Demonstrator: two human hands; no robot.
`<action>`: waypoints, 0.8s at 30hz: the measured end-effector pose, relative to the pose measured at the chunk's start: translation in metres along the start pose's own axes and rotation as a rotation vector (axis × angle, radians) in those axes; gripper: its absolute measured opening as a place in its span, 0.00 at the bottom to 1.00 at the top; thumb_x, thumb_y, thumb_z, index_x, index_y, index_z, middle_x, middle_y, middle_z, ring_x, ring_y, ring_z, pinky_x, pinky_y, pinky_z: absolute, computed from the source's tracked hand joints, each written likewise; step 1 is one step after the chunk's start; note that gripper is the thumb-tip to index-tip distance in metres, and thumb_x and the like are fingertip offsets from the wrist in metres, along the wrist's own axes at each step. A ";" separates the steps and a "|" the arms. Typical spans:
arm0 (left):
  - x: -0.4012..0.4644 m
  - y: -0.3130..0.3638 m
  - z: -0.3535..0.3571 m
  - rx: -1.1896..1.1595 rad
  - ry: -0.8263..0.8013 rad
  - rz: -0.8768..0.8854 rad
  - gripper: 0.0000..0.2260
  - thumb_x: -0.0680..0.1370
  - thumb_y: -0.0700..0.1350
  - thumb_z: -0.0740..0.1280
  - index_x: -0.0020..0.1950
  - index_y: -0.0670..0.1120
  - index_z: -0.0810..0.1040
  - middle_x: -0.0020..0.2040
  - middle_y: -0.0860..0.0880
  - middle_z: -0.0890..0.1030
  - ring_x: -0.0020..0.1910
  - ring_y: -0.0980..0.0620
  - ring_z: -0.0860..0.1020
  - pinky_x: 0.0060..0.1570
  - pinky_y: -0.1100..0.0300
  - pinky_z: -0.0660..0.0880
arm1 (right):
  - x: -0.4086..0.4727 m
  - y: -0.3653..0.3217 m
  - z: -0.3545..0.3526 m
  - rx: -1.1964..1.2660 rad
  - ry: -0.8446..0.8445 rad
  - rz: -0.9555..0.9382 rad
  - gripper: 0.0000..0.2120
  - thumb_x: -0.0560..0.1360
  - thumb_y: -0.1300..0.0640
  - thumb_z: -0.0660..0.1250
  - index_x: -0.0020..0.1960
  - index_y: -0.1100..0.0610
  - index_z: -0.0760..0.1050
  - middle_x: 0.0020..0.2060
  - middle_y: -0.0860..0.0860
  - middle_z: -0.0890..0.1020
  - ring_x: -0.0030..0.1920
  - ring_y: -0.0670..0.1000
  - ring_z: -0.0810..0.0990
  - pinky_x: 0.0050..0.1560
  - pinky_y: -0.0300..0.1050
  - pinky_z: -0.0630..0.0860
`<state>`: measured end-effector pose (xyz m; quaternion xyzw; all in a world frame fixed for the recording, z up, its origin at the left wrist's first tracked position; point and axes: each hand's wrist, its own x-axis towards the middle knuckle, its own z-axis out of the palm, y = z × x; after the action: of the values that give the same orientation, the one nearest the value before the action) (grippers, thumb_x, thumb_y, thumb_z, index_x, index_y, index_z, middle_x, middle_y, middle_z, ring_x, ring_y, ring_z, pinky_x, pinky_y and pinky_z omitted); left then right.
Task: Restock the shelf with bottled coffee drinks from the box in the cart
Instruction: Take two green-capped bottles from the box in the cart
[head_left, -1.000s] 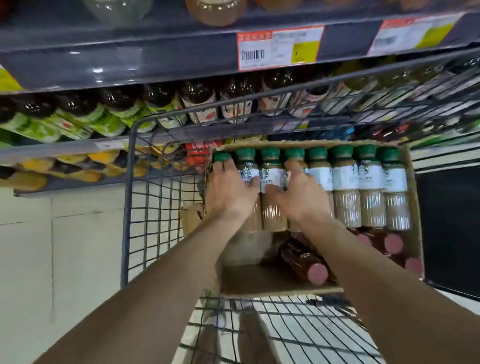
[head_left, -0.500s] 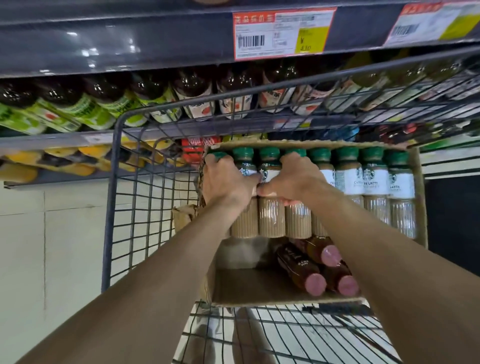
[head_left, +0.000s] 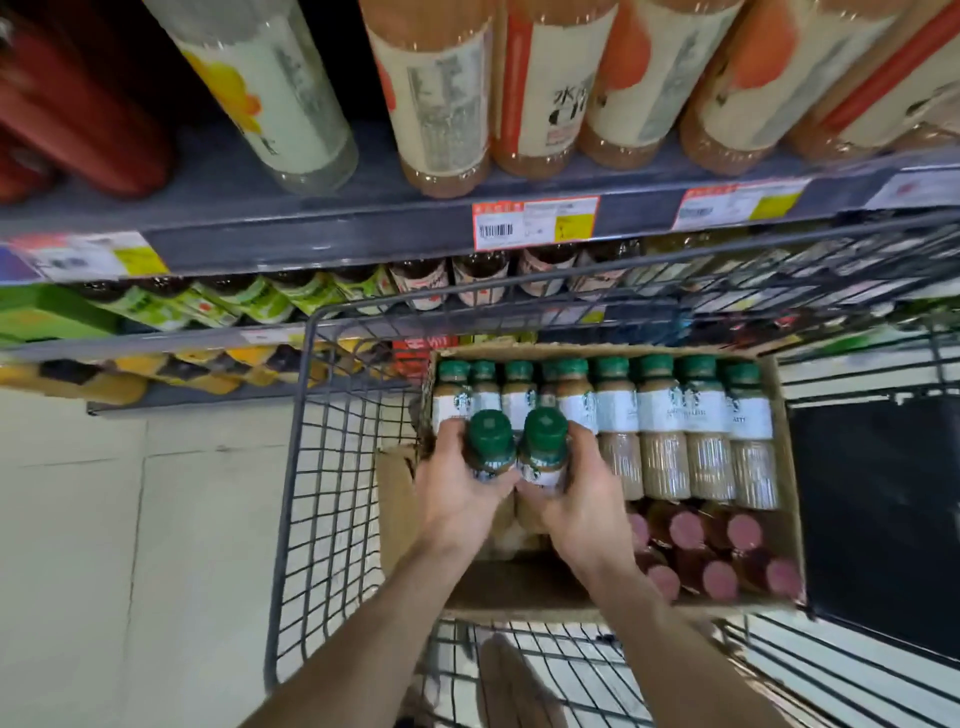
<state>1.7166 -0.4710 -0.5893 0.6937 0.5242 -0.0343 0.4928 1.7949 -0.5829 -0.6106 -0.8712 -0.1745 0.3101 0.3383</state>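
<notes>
The shelf (head_left: 311, 228) fills the far side of the scene, its grey edge carrying orange and yellow price tags (head_left: 535, 224), with tall tea bottles (head_left: 441, 93) standing on the upper level and rows of smaller bottles on the levels below. Near it stands the wire cart (head_left: 311, 467), its dark grid walls rising on the left and far sides. Inside the cart sits an open cardboard box (head_left: 787, 467), pushed toward the far right of the basket. Along the far wall of the box lies a row of green-capped coffee bottles (head_left: 665, 431) with white labels, and at its near right corner a cluster of darker bottles with pink caps (head_left: 717, 551) (these lie with caps toward the camera). The near left part of the box floor is bare cardboard.

Above that left part, two coffee bottles are lifted clear of the row, side by side and touching. The left hand (head_left: 457, 499) has its grip curled round the left bottle (head_left: 491, 444), fingers wrapped about the body below the green cap. The right hand (head_left: 584, 499) grips the right bottle (head_left: 543, 441) in the same way, thumb across its label. The two hands meet between the bottles.
</notes>
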 end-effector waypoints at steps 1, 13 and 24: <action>-0.005 0.005 -0.004 0.006 -0.003 0.012 0.28 0.66 0.45 0.80 0.61 0.48 0.72 0.54 0.54 0.82 0.51 0.57 0.80 0.57 0.58 0.77 | -0.005 -0.003 -0.002 0.019 0.021 -0.013 0.32 0.68 0.54 0.77 0.68 0.51 0.67 0.54 0.46 0.82 0.51 0.48 0.81 0.51 0.46 0.78; -0.050 0.086 -0.106 -0.072 0.158 0.348 0.29 0.61 0.50 0.81 0.59 0.54 0.75 0.52 0.58 0.83 0.51 0.61 0.80 0.55 0.57 0.78 | -0.042 -0.123 -0.070 0.232 0.227 -0.239 0.30 0.66 0.58 0.80 0.64 0.49 0.71 0.48 0.30 0.78 0.50 0.26 0.76 0.47 0.21 0.69; -0.137 0.211 -0.266 -0.200 0.347 0.834 0.28 0.59 0.61 0.80 0.55 0.60 0.75 0.50 0.63 0.81 0.52 0.62 0.79 0.52 0.62 0.75 | -0.115 -0.314 -0.184 0.283 0.396 -0.671 0.31 0.61 0.54 0.82 0.55 0.40 0.69 0.53 0.28 0.77 0.54 0.33 0.78 0.49 0.24 0.71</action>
<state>1.6915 -0.3671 -0.2394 0.7898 0.2759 0.3342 0.4341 1.8005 -0.5073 -0.2361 -0.7537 -0.3359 0.0298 0.5642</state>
